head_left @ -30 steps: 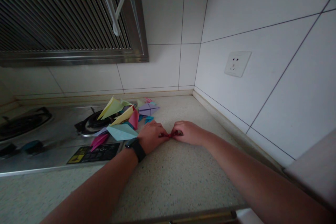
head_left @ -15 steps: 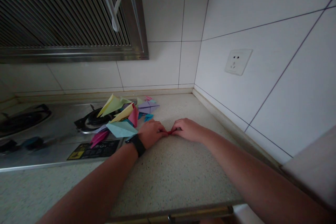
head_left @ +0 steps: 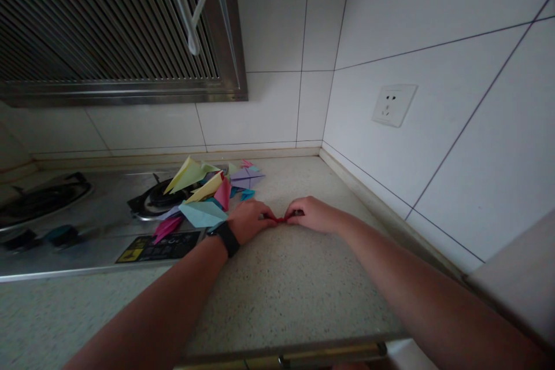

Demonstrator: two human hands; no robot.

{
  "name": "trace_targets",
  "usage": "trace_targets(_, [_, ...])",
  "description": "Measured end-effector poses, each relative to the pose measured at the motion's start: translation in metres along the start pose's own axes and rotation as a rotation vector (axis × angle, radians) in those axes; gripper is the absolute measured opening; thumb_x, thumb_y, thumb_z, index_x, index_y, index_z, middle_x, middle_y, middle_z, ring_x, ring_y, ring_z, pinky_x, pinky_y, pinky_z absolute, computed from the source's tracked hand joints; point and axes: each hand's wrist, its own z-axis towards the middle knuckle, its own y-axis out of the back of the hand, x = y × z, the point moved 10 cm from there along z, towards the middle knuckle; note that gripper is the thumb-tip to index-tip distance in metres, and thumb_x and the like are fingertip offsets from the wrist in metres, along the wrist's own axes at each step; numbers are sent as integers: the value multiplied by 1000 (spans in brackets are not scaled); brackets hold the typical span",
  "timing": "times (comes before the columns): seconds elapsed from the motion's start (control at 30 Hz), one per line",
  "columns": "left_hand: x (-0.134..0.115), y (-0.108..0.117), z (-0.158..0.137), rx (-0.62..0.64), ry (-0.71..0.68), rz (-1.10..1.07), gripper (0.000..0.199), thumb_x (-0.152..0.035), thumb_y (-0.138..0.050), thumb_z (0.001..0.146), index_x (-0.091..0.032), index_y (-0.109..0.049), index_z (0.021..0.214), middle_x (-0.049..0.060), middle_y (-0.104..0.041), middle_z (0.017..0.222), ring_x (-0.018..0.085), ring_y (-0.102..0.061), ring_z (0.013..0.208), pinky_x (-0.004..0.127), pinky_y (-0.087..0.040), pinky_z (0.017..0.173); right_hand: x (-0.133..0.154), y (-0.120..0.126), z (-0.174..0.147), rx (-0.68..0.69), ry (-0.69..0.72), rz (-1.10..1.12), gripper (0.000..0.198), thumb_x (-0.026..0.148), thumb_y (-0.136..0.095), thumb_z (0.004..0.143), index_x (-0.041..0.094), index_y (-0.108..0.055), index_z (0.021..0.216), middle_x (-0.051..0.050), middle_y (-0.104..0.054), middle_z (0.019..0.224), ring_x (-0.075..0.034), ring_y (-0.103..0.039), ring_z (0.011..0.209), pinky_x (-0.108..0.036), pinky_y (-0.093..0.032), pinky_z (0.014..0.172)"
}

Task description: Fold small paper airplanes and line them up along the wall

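A small piece of red paper [head_left: 281, 220] lies low over the speckled countertop [head_left: 281, 289], mostly hidden by my fingers. My left hand [head_left: 251, 219], with a dark watch [head_left: 226, 237] at its wrist, pinches the paper's left end. At the other end, my right hand [head_left: 311, 213] pinches it between thumb and fingertips. Just left of my left hand is a heap of folded coloured papers. Among them are a light blue folded paper [head_left: 203, 214], a purple paper plane [head_left: 246, 178], a yellow-green folded paper [head_left: 186, 174] and a magenta one [head_left: 167, 228].
The paper heap spreads over the right burner of a steel gas stove [head_left: 104, 202]. A range hood [head_left: 130, 92] hangs above it, with a white cable [head_left: 193, 34] dangling in front. White tiled walls meet at the back corner, and a socket [head_left: 394, 105] sits on the right wall.
The view has shifted slightly. Both hands stay pinched on the red paper, with the right fingers a little more arched than before.
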Motion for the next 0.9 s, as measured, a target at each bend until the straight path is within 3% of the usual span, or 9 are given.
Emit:
trace_targets(0.27, [-5,14,-3,-112,-65,21,17,-35,-62,84,-24,-74,89,1,-70,86,17,-60,85,30,-41,79,5,12,-4,-71,92,-112,16,24,-63,81,18,-73,93,-4,-67,84,-14,-58,73,-24,-41,65])
trace_targets(0.47, [5,21,-2,-152,27,-50,17,-33,-60,85,-24,-72,95,0,-71,82,14,-62,75,26,-41,67,23,34,-9,-250,210,-235,11,21,-60,84,18,-70,87,-4,-65,80,-15,-56,78,-27,-41,74])
trace_targets(0.6, [11,20,-3,-147,75,-93,19,-34,-58,86,-24,-71,95,0,-72,82,14,-62,72,25,-40,64,17,42,-10,-311,140,-224,11,24,-60,84,19,-70,87,-4,-66,79,-15,-57,75,-26,-41,71])
trace_targets(0.9, [13,20,-1,-182,64,-160,20,-32,-55,87,-24,-70,95,0,-70,77,14,-59,68,25,-38,61,8,35,-8,-235,57,-19,13,25,-54,88,21,-67,89,-1,-70,77,-13,-61,69,-24,-40,65])
